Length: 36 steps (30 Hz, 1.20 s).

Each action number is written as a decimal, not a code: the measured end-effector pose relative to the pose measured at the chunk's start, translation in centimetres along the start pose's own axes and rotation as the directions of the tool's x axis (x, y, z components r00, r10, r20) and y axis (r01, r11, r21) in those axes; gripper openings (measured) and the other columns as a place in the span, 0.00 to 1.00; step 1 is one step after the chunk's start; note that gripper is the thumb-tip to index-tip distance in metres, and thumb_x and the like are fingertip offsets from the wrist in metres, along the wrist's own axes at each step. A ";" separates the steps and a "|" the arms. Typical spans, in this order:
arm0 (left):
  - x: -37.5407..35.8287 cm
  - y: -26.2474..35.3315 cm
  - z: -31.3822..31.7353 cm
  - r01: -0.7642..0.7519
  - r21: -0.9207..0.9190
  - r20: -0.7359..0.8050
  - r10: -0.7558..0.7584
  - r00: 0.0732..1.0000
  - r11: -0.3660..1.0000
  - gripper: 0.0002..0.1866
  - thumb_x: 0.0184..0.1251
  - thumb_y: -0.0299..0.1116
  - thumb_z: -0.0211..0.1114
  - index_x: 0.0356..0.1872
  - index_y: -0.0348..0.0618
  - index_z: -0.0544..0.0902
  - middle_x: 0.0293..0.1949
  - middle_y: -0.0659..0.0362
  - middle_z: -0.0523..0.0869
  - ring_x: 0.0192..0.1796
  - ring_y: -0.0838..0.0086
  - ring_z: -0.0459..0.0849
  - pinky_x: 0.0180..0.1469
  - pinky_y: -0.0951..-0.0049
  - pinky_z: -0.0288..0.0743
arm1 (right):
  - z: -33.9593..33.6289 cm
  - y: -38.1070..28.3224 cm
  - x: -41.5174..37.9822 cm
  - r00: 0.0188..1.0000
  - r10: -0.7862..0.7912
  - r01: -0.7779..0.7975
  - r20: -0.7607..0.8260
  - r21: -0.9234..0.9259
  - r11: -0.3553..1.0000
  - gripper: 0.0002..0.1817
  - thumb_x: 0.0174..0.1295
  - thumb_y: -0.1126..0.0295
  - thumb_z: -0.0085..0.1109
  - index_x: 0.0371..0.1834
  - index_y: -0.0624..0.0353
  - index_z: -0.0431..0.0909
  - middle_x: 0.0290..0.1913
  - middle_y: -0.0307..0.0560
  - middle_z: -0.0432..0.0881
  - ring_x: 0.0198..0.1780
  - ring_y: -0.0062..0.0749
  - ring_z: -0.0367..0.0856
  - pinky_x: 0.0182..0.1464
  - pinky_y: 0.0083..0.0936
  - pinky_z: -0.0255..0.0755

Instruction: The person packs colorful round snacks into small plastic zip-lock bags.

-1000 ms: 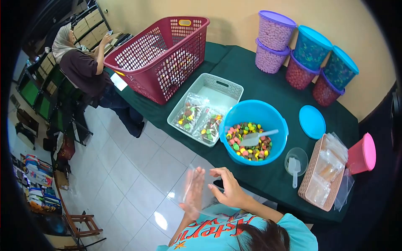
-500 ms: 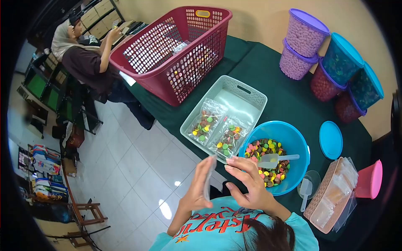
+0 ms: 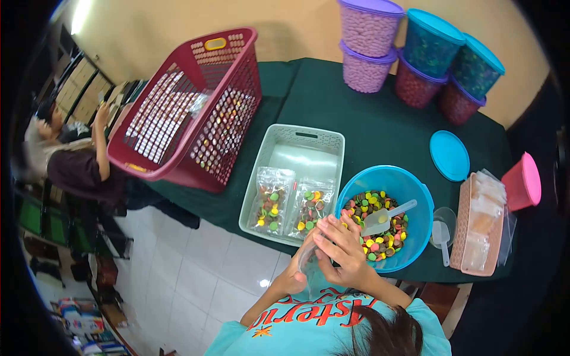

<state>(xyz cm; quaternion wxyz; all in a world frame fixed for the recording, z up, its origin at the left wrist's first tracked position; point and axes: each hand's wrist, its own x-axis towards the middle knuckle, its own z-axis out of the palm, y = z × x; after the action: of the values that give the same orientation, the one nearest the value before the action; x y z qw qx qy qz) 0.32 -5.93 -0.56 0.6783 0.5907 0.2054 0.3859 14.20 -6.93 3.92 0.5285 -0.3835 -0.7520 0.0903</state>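
A clear plastic bag [image 3: 307,256] is gripped in my left hand [image 3: 292,279], in front of my chest. My right hand [image 3: 346,254] has its fingers closed together over the bag's upper edge, against my left fingertips. Just beyond is a blue bucket [image 3: 423,228] of colourful chocolate buttons [image 3: 380,246], with a clear scoop [image 3: 383,221] resting on them. To its left, a pale green basket [image 3: 338,155] holds two filled clear bags [image 3: 274,202] of the same buttons, lying side by side.
A large maroon laundry basket [image 3: 178,169] stands at the back left. Stacked candy tubs [image 3: 368,50] line the wall. On the right are a blue lid [image 3: 449,155], a small bowl with a white scoop [image 3: 442,237], a pink basket of bags [image 3: 475,261] and a pink tub [image 3: 522,181]. Another person [image 3: 80,172] stands far left.
My hands have come together, the right fingers now closing at the bag's edge where they were spread apart before. The camera view has turned, shifting the table's things.
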 end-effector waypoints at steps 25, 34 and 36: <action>5.7 2.5 -9.2 0.439 -0.129 0.585 -0.289 0.758 0.889 0.56 0.46 0.77 0.37 0.64 0.34 0.54 0.64 0.52 0.57 0.62 0.65 0.63 0.61 0.63 0.56 | 1.3 -2.4 4.6 0.896 0.444 -0.421 0.001 -0.317 0.850 0.13 0.47 0.70 0.59 0.38 0.55 0.79 0.30 0.40 0.78 0.37 0.33 0.68 0.47 0.30 0.55; 6.1 1.8 -8.0 0.706 -0.457 0.679 -0.300 0.670 0.541 0.54 0.46 0.78 0.23 0.59 0.39 0.63 0.54 0.48 0.71 0.53 0.58 0.73 0.55 0.58 0.65 | 0.1 -0.4 4.3 0.751 0.654 -0.653 0.090 -0.043 0.756 0.12 0.52 0.67 0.55 0.37 0.60 0.78 0.32 0.45 0.80 0.37 0.35 0.69 0.42 0.30 0.63; 5.7 3.2 -7.8 0.673 -0.460 0.638 -0.311 0.704 0.579 0.55 0.46 0.79 0.24 0.60 0.38 0.62 0.54 0.47 0.71 0.53 0.57 0.73 0.56 0.58 0.64 | 0.2 -1.4 4.2 0.800 0.594 -0.594 -0.090 0.026 0.804 0.12 0.51 0.68 0.55 0.39 0.60 0.76 0.36 0.46 0.77 0.40 0.36 0.70 0.44 0.30 0.63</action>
<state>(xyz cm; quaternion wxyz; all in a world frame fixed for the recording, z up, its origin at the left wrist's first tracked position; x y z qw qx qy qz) -2.77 3.50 1.78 0.9516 0.3000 0.0360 0.0559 12.71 -5.03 7.61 0.5078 -0.6043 -0.5686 0.2318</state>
